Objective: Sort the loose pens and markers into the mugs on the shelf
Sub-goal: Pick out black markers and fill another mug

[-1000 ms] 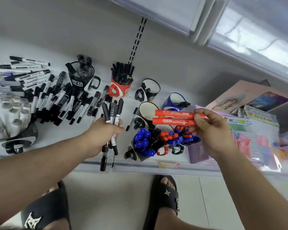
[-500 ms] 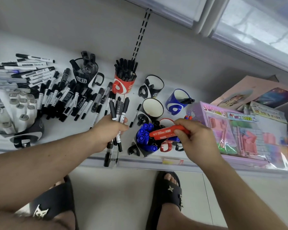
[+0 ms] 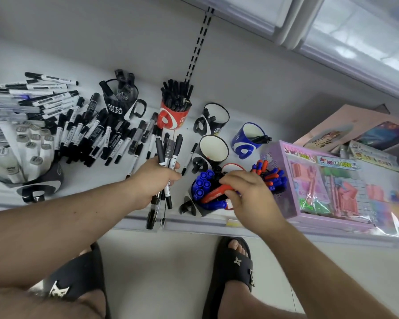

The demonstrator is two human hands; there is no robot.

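Head view of a white shelf point(image 3: 83, 180) holding mugs and writing tools. The left hand point(image 3: 152, 180) was curled around a bundle of black-and-white markers point(image 3: 168, 155), their capped ends fanning up past the thumb and their lower ends hanging over the shelf's front edge. The right hand point(image 3: 247, 192) pinched a red marker point(image 3: 213, 194) between thumb and fingers, holding it slantwise at the mouth of a black mug point(image 3: 194, 203) near the front edge, already packed with blue-capped markers point(image 3: 203, 183). Just right of that hand, a cluster of red and blue markers point(image 3: 271, 177) stood in a holder largely hidden behind the hand. Behind, a black-and-white mug point(image 3: 213, 149) stood with only a trace of red inside; further back were a second black-and-white mug point(image 3: 214, 118), a blue mug point(image 3: 247, 140) with one black pen in it, a red mug point(image 3: 174, 117) full of black pens, and a dark mug point(image 3: 122, 100) with a few thick markers. A loose pile of black markers point(image 3: 90, 134) lay at left on the shelf. A pink packaged set point(image 3: 332, 180) sat at right.
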